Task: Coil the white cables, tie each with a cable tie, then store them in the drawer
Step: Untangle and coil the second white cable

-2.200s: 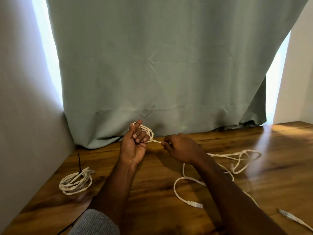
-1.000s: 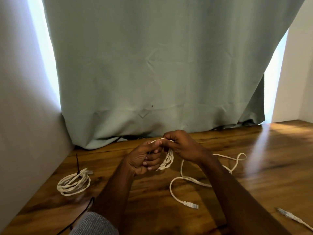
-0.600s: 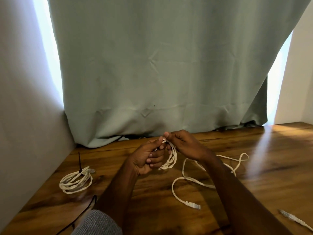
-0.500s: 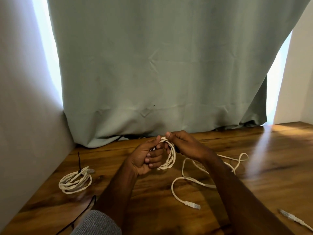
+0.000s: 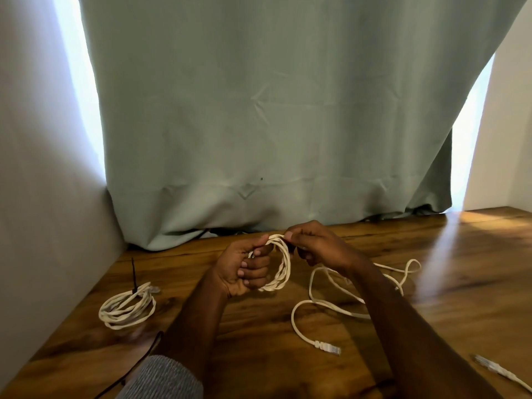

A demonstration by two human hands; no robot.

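Note:
My left hand [image 5: 244,269] grips a small coil of white cable [image 5: 280,272] just above the wooden table [image 5: 460,283]. My right hand [image 5: 315,246] pinches the cable at the top of that coil. The cable's loose length [image 5: 331,305] trails in loops on the table to the right and ends in a clear plug [image 5: 328,347]. A finished white coil [image 5: 126,306] lies at the left, bound by a black cable tie [image 5: 133,273] whose tail sticks up.
A green curtain [image 5: 273,125] hangs behind the table, with a grey wall [image 5: 37,197] on the left. Another white cable end [image 5: 501,371] lies at the lower right. A thin black strip [image 5: 144,355] lies beside my left sleeve.
The coil in my left hand has grown as my right hand laid more loops on it. The loose length on the table has shortened and drawn in leftward.

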